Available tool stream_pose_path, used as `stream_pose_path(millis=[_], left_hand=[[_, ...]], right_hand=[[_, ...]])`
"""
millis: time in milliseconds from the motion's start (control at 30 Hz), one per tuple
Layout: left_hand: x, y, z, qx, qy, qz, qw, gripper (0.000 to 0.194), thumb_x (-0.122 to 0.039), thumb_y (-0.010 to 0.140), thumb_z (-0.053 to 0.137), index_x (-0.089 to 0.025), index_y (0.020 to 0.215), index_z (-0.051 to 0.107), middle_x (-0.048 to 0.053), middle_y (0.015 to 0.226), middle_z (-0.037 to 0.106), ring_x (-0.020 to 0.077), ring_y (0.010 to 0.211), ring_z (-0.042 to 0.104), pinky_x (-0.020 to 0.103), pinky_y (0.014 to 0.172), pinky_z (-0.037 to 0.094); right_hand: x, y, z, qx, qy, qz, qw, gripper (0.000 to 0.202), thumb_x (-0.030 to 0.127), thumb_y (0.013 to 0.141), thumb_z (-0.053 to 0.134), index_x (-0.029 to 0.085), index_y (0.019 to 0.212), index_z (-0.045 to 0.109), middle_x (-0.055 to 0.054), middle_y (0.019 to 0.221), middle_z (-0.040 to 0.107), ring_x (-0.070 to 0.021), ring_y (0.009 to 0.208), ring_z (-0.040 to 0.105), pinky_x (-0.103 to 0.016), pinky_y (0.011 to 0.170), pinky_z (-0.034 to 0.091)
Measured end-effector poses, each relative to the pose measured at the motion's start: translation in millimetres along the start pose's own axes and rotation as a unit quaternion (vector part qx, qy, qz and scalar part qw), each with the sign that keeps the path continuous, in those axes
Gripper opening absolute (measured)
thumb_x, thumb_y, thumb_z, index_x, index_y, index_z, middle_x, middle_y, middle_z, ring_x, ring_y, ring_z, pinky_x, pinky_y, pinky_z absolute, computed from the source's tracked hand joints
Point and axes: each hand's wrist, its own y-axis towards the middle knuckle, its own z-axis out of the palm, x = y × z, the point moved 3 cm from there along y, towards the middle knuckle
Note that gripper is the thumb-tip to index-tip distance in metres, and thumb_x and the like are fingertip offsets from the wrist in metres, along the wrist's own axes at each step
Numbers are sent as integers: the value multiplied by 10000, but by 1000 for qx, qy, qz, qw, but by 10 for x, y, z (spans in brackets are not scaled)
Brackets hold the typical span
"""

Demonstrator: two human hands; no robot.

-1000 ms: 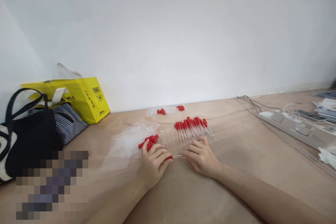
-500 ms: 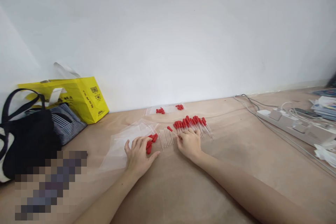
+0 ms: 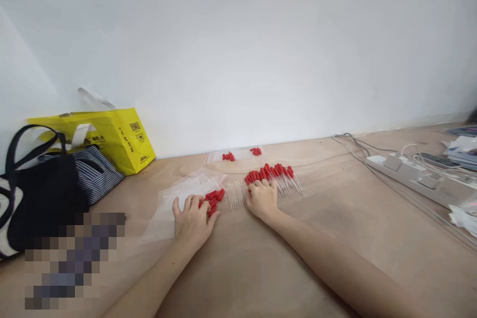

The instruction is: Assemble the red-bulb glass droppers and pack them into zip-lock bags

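My left hand [image 3: 194, 221] rests with its fingers spread at the edge of a small pile of red rubber bulbs [image 3: 213, 198], its fingertips touching some of them. Clear thin tubes [image 3: 235, 195] lie side by side between my two hands. On their right, a row of droppers [image 3: 278, 171] with red bulbs on clear stems lies on the table. My right hand [image 3: 263, 199] is at the left end of this row, its fingers curled down around a dropper, whose stem is hidden by the hand.
Flat clear plastic bags [image 3: 167, 203] lie under and beside my left hand. Behind, another bag [image 3: 244, 155] holds red bulbs and tubes. A yellow bag [image 3: 126, 141] and black bag [image 3: 44, 203] stand left. A power strip [image 3: 406, 174] with cables lies right.
My right hand has moved a little left and away from me, bringing the tilted dropper to the left end of the row. My left hand has shifted slightly left, uncovering more bulbs.
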Motion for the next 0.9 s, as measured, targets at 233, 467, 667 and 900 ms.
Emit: stream_pose_path(millis=[233, 467, 667, 900], left_hand=[[-116, -29, -110, -39, -9, 46, 998, 159, -282, 752, 513, -168, 690, 605, 89, 863, 599, 258, 872, 515, 554, 913, 187], [-273, -107, -112, -32, -90, 100, 990, 127, -277, 754, 516, -181, 715, 592, 71, 846, 601, 252, 865, 527, 525, 886, 246], [-272, -114, -125, -39, -137, 103, 984, 98, -257, 746, 527, -192, 689, 571, 52, 825, 604, 239, 853, 529, 522, 876, 247], [-393, -143, -105, -25, -208, 110, 972, 84, -241, 747, 536, -194, 697, 586, 35, 807, 602, 224, 861, 521, 495, 896, 245]], right_hand=[[149, 110, -28, 51, -1, 24, 998, 240, 270, 748, 442, 137, 792, 637, -133, 863, 628, -226, 842, 509, -387, 776, 204], [260, 324, 49, 121, -23, 77, 989, 198, 198, 683, 504, 121, 780, 658, -157, 803, 646, -256, 820, 546, -406, 779, 222], [206, 230, -99, 100, -20, 45, 994, 247, 201, 760, 431, 96, 860, 631, -171, 892, 626, -256, 873, 525, -379, 759, 258], [-342, -343, -325, 79, 26, -161, 984, 161, 224, 789, 436, 140, 757, 569, -85, 814, 592, -205, 820, 487, -306, 717, 301]])
